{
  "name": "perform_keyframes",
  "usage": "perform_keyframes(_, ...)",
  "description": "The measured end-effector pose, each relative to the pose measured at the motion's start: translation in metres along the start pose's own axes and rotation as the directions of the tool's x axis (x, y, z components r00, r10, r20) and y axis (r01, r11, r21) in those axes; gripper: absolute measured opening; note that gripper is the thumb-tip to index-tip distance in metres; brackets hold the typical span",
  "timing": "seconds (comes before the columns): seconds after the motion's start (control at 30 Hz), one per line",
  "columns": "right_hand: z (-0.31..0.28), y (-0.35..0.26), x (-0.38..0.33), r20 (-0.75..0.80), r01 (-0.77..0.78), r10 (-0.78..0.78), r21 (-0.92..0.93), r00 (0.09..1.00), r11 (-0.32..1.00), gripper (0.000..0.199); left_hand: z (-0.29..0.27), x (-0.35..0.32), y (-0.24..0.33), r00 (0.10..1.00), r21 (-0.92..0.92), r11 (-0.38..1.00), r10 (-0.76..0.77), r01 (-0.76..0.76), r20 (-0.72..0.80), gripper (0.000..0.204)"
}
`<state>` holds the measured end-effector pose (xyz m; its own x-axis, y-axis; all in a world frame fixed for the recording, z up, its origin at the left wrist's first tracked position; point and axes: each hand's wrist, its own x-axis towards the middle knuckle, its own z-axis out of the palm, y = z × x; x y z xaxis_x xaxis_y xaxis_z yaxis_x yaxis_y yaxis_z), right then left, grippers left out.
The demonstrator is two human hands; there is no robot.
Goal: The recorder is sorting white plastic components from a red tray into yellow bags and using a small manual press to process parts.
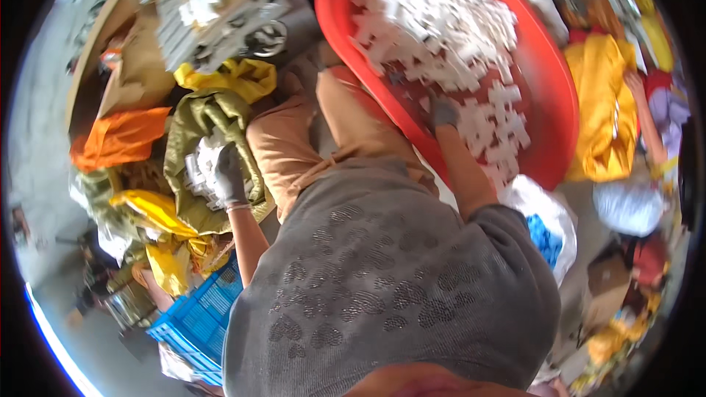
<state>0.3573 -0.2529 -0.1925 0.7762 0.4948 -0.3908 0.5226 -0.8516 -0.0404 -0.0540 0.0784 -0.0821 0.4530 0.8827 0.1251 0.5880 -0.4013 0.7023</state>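
Note:
My left hand [231, 175], in a grey glove, is at the mouth of an olive-green sack [179, 148], against the small white pieces [204, 169] inside. Its fingers are partly hidden, so I cannot make out a grip. On the other side, my right hand [444, 112], also in a grey glove, reaches over the near wall of a large red tub [553, 121]. It is beside a heap of flat white pieces [434, 26], which look like plastic. Its fingers are small and blurred, and whether they hold a piece does not show.
A yellow sack [243, 79], an orange bag [125, 138] and a cardboard box [140, 66] lie at the left. Nearer stands a blue crate [202, 320]. Right of me are a white bag of blue pieces [543, 239] and a large yellow sack [601, 106], by another person's arm [647, 121].

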Motion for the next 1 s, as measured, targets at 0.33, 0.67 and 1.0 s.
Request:
perform_keyframes(0.33, -0.082, 0.049, 0.022, 0.108, 0.122, -0.157, 0.275, 0.982, 0.954, 0.037, -0.061, 0.093, 0.17, 0.878, 0.014, 0.929, 0.354, -0.37, -0.321, 0.018)
perform_keyframes(0.67, -0.218, 0.008, -0.017, -0.323, 0.364, -0.21, 0.91, 0.923, 0.198, 0.024, -0.043, 0.202, 0.239, 0.826, 0.117, 0.818, 0.561, -0.564, 0.062, 0.04)
perform_keyframes(1.0, -0.32, -0.2, 0.0, -0.739, 0.565, -0.33, 0.666, 0.588, -0.487, 0.03, -0.064, 0.145, 0.159, 0.911, -0.456, 0.828, 0.147, -0.326, -0.385, 0.03)
